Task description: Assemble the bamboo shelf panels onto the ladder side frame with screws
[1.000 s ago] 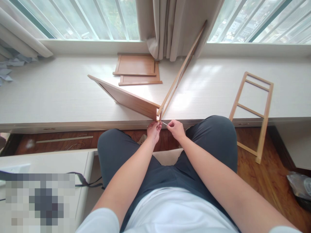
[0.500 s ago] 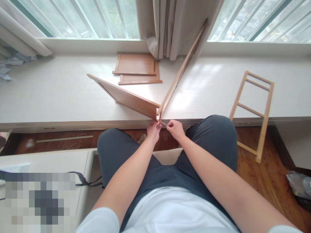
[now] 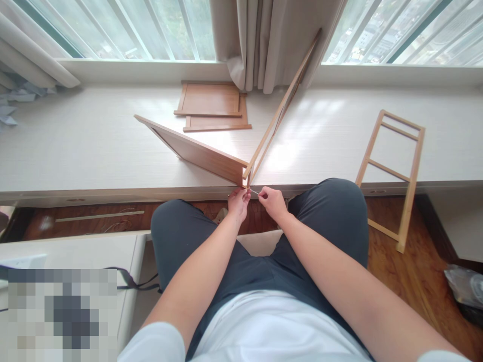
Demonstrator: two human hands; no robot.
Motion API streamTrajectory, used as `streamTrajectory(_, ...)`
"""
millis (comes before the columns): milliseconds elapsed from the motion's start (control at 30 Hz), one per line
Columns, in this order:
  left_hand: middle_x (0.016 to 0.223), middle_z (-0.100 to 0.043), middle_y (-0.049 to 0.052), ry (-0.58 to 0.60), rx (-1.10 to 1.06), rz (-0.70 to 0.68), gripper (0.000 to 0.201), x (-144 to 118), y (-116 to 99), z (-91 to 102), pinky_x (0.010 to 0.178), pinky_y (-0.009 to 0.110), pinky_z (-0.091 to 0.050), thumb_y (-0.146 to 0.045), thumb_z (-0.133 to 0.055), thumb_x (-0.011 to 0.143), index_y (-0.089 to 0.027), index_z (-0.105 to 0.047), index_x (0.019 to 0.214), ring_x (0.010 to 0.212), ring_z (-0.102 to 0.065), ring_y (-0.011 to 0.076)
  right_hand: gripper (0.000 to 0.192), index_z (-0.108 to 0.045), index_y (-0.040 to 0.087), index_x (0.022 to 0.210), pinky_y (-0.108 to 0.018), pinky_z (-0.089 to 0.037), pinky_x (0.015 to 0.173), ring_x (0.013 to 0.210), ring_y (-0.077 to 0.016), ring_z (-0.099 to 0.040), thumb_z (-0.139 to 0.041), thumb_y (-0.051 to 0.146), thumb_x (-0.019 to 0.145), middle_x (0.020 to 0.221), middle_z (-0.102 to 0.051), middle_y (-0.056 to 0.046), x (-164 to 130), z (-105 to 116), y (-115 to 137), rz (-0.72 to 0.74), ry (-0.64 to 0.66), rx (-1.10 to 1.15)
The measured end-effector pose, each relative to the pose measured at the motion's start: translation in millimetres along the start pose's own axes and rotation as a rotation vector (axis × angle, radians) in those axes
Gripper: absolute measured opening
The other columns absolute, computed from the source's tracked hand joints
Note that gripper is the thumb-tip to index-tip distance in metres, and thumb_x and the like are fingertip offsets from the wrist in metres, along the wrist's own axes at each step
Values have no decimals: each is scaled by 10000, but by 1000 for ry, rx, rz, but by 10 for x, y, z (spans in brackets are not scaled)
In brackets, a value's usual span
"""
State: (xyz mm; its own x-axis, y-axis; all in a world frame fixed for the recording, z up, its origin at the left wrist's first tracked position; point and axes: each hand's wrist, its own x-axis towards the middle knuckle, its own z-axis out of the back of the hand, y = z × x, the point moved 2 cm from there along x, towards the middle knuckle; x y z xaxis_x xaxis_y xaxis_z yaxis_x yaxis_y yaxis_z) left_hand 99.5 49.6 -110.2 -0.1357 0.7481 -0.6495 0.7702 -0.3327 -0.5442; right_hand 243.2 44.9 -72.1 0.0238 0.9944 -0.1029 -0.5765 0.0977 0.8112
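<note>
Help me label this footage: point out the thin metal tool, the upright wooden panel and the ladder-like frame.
thin metal tool [image 3: 255,191], head view, bare shaft.
upright wooden panel [image 3: 199,156], head view, broad face.
ladder-like frame [image 3: 413,176], head view, right rail.

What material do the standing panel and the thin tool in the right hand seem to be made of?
Standing panel: seems wood or bamboo veneer, smooth honey-brown, faint straight grain.
Thin tool, pinched in the right hand: probably metal, pale and shiny, too small to be sure.

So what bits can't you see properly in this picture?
- Head view: the thin metal tool in the right hand is too small to identify.
- The joint where the wooden panel meets the wooden frame is covered by the left hand.
- Bottom left corner: pixelated patch.
</note>
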Motion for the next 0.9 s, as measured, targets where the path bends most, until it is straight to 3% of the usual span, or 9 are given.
streamTrajectory(167,820,-733,54,0,1,5,234,9,-2,5,744,248,-496,-39,-794,731,-164,-604,786,762,-695,126,113,-676,234,683,-303,-495,754,726,-201,-636,-706,181,778,716,-705,-9,38,-24,-101,-86,-30,100)
streamTrajectory(400,864,-746,53,-2,18,24,242,19,4,25,742,259,-498,-77,-802,734,-182,-601,817,784,-695,136,65,-714,202,713,-253,-496,548,566,-165,-630,-709,220,776,633,-701,-7,87,-122,-254,-298,-19,313)
streamTrajectory(633,818,-736,37,-2,13,18,247,3,-4,12,728,238,-499,-59,-789,736,-182,-590,815,778,-703,128,229,-654,169,700,-181,-387,411,459,-100,-544,-678,291,892,647,-708,-44,105,-189,-222,-507,74,507)
streamTrajectory(900,813,-731,39,-2,6,3,245,5,4,14,763,256,-504,-56,-786,729,-182,-589,803,806,-708,142,333,-626,148,745,-180,-416,423,454,-97,-561,-522,295,1025,660,-708,-73,70,-173,-130,-686,182,639)
